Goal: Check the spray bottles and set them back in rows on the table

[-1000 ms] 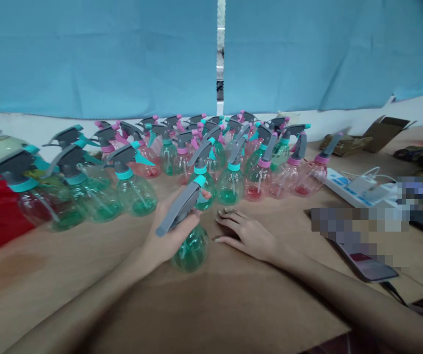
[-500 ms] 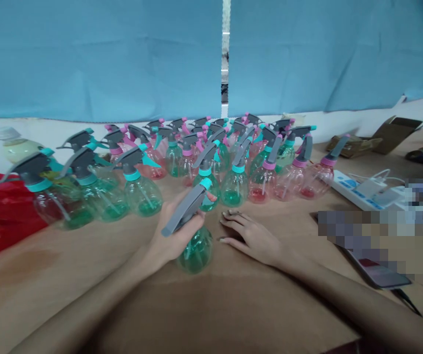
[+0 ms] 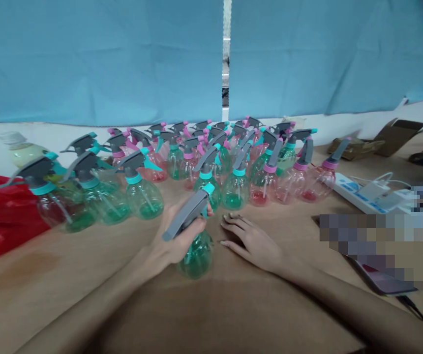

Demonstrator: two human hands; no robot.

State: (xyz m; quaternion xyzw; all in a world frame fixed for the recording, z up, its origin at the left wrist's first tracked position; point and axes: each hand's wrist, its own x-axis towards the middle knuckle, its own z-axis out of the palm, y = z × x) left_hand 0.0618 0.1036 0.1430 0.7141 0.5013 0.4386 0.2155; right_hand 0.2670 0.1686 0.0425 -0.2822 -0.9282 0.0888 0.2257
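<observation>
My left hand (image 3: pixel 176 238) is wrapped round the neck of a green spray bottle (image 3: pixel 196 255), just under its grey trigger head with a teal nozzle. The bottle is close to the tabletop; whether it touches is unclear. To the right of it, my right hand (image 3: pixel 252 241) rests on the table with fingers spread and slightly bent, holding nothing. Just beyond my hands stand another green spray bottle (image 3: pixel 235 192) with a teal collar and a clear pink spray bottle (image 3: pixel 261 189) with a pink collar. Both have a little coloured liquid at the bottom.
Several more spray bottles crowd the back of the wooden table (image 3: pixel 211 314). A red plastic bag (image 3: pixel 5 216) and a capped bottle (image 3: pixel 25 150) are at left. To the right lie a power strip (image 3: pixel 362 191), a phone (image 3: pixel 384 280) and an opened cardboard box (image 3: pixel 399 140).
The whole view has shifted slightly, so everything sits a little lower in the picture. My left hand keeps its grip on the spray bottle, and my right hand stays on the table.
</observation>
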